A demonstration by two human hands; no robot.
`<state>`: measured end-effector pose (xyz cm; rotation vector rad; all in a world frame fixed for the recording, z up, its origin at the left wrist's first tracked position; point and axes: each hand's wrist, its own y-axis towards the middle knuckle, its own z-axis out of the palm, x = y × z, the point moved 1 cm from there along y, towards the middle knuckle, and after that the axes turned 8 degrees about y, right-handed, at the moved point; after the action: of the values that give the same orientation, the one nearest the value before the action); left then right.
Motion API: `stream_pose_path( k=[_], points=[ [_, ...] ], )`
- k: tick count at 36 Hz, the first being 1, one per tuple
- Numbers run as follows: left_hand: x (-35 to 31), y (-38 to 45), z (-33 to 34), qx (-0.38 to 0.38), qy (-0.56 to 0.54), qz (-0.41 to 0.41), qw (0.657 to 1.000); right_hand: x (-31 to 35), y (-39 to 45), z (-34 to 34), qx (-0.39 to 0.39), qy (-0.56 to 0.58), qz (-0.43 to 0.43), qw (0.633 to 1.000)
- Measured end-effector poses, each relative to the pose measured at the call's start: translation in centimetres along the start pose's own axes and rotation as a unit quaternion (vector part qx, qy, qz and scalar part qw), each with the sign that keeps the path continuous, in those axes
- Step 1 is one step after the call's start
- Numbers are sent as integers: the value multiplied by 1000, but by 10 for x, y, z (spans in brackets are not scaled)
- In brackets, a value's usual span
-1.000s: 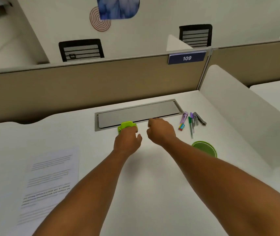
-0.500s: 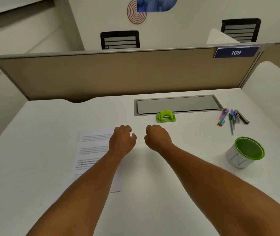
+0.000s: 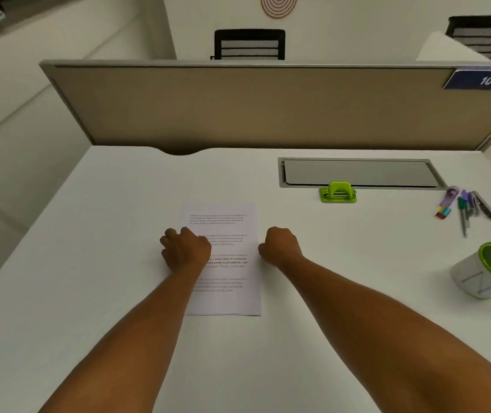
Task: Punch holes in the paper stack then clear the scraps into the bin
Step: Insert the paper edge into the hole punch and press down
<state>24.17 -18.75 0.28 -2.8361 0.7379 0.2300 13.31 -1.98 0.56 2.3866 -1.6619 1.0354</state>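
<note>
Our left hand (image 3: 186, 247) is curled loosely, fingers (image 3: 169, 234) bent over the left edge of the thin white printed paper stack (image 3: 226, 263); whether they actually pinch the sheets we cannot tell. Our right hand (image 3: 280, 245) is balled with the fingers pressed together, holding nothing, just off the stack's right edge. The stack lies flat on the smooth white bench (image 3: 89, 234), its long edges running away from us.

The likeliest slip, we judge, is the sheets fanning out of square as we lift them: paper this thin and slick slides over itself, and an uneven stack would take crooked holes. The small lime-green plastic hole punch (image 3: 338, 192) sits well beyond our right fingers, against the grey recessed cable tray (image 3: 357, 174); it looks light, so a one-handed press could skate it across the glossy surface. The round white bin with a green rim (image 3: 488, 271) stands far to the right of our fingers and seems tilted, so tiny paper scraps could scatter. Loose pens and markers (image 3: 466, 207) lie beyond it.
</note>
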Motion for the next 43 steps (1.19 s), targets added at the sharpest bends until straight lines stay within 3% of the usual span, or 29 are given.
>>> stream_pose_path(
  k=[6, 16, 20, 29, 43],
  points=[
    [25, 12, 2, 55, -14, -76, 995, 12, 2, 14, 8, -3, 15, 1000],
    [40, 34, -4, 121, -110, -95, 982, 19, 7, 27, -2, 70, 57, 996],
    [51, 41, -1, 116, -157, -89, 977, 20, 8, 25, -10, 147, 97, 984],
    [56, 42, 5, 103, -142, -78, 981, 24, 9, 27, 11, 244, 150, 958],
    [46, 41, 4, 93, -131, -73, 984, 3, 3, 17, 22, 340, 122, 932]
  ],
)
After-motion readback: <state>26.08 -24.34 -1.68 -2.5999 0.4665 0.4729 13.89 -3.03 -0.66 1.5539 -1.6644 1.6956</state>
